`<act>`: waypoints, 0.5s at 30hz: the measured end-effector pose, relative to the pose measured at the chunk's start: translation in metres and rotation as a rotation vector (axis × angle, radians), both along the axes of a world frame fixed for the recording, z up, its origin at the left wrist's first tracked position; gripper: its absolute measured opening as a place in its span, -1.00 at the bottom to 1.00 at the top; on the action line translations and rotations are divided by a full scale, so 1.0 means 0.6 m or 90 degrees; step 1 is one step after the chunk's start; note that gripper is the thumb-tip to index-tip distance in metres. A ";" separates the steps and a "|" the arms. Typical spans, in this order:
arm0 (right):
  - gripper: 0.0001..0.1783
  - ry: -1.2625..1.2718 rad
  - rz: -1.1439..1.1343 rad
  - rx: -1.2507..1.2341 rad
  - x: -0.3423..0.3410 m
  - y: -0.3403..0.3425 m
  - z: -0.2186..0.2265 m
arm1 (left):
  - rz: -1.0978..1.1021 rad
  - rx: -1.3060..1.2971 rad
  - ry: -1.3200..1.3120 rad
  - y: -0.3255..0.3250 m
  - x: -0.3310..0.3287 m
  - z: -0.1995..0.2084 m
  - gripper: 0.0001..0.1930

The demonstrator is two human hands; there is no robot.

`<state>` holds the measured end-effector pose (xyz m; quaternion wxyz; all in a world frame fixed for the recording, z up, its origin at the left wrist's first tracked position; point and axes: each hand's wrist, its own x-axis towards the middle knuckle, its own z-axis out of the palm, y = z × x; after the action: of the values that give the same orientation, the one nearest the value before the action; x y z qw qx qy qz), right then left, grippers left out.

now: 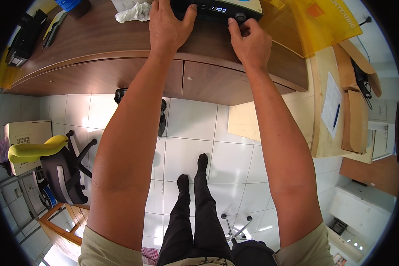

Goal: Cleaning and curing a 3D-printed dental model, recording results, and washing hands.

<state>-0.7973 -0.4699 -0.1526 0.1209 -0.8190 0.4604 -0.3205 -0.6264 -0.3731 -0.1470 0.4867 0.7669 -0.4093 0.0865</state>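
At the top edge, a black machine (188, 11) with a lit digital display (218, 9) and a round knob (240, 17) stands on the brown wooden cabinet top; its upper part is cut off. My left hand (168, 25) grips its left side, thumb against the front and fingertips out of the picture. My right hand (254, 44) is at the knob, thumb on its left and bent fingers on its right. Beside my left hand lies a crumpled white tissue (134, 12).
A see-through yellow cover (328, 22) stands right of the machine. Far left are a black box (25, 43), a dark pen-like tool (54, 30) and a blue container (73, 5). On the right, a pale table (319, 137) bears paper (332, 104) and cardboard (355, 119). An office chair (62, 173) stands lower left.
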 end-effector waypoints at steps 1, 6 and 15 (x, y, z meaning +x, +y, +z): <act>-0.55 -0.046 -0.009 -0.030 0.001 0.001 -0.002 | -0.007 -0.010 -0.005 0.000 0.001 -0.001 -0.32; -0.56 -0.086 0.021 -0.068 0.001 0.001 -0.005 | -0.007 -0.029 -0.032 -0.001 0.006 -0.010 -0.33; -0.53 -0.064 -0.005 -0.076 0.001 0.000 -0.006 | -0.010 -0.005 0.021 -0.001 -0.002 0.000 -0.32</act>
<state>-0.7967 -0.4699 -0.1564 0.0935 -0.8057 0.4370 -0.3886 -0.6277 -0.3735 -0.1471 0.4970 0.7632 -0.4066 0.0714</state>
